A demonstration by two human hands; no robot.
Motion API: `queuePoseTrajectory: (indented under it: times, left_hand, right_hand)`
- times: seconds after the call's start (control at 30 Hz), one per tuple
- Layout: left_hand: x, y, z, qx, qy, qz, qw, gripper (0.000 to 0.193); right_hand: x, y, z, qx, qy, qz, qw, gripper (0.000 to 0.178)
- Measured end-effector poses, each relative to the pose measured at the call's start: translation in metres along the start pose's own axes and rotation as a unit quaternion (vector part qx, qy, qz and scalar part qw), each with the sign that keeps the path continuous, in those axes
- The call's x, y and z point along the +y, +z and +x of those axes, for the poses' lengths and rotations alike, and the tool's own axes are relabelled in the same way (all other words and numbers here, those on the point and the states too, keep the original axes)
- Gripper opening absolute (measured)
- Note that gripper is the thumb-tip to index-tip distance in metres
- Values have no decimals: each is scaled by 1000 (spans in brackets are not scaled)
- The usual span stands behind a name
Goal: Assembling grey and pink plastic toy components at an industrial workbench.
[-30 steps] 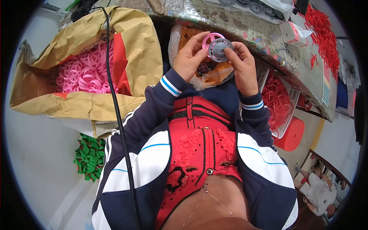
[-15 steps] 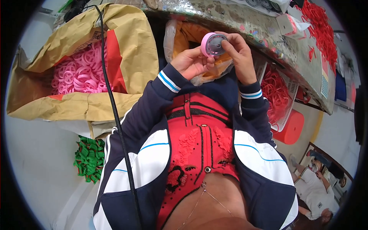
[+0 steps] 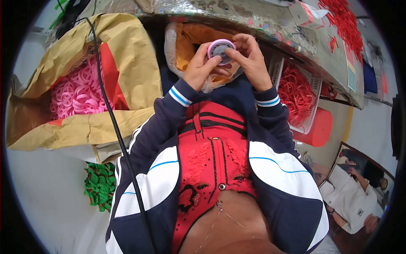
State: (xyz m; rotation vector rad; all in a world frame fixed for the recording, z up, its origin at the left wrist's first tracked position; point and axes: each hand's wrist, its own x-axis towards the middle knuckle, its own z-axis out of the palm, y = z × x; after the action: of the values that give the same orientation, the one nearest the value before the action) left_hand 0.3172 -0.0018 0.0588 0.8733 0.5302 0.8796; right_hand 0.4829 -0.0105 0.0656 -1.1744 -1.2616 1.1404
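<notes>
Between my hands is a small grey wheel (image 3: 218,50) with a pink ring (image 3: 221,41) around its edge, its grey face turned up toward me. My left hand (image 3: 198,67) grips the wheel from the left, the thumb pressing on its face near the rim. From the right, my right hand (image 3: 252,61) holds it too, with its thumb on the grey face and its fingers behind the far side. Below them lies the opening of a clear plastic bag (image 3: 171,44) with an orange lining (image 3: 185,53).
At left, a brown paper bag (image 3: 137,63) holds many pink rings (image 3: 80,95); a black cable (image 3: 111,110) hangs across it. Green pieces (image 3: 100,184) lie below. Rightward are a worktable (image 3: 253,25), a white basket (image 3: 312,112) of red strips (image 3: 292,91), a red stool (image 3: 318,129) and a person (image 3: 349,197).
The wheel has tipped so its face points more upward. My left thumb has come onto its face, and the left hand now grips closer. The whole view has shifted slightly.
</notes>
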Motion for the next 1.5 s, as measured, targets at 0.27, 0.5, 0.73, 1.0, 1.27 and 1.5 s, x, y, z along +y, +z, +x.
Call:
queuePoseTrajectory:
  times: [0.27,0.5,0.73,1.0,1.27,1.5]
  left_hand:
    - [-5,3,6,-7,27,177,984,34]
    - [1,7,1,5,122,452,884,52]
    - [76,16,-25,-125,-11,354,927,53]
    - [122,-84,-98,250,196,62,946,21]
    - [161,-173,-129,133,214,-61,966,37]
    - [127,-130,-104,-13,149,-94,984,39]
  right_hand:
    - [-2,-19,-8,-20,46,-73,996,14]
    - [-20,-10,-18,-43,94,-41,994,15]
    - [0,-42,8,63,-72,-279,955,35]
    - [-22,-94,25,162,-121,-263,943,20]
    - [-19,-200,107,321,-217,-381,839,16]
    - [-20,-238,91,286,-212,-440,825,24]
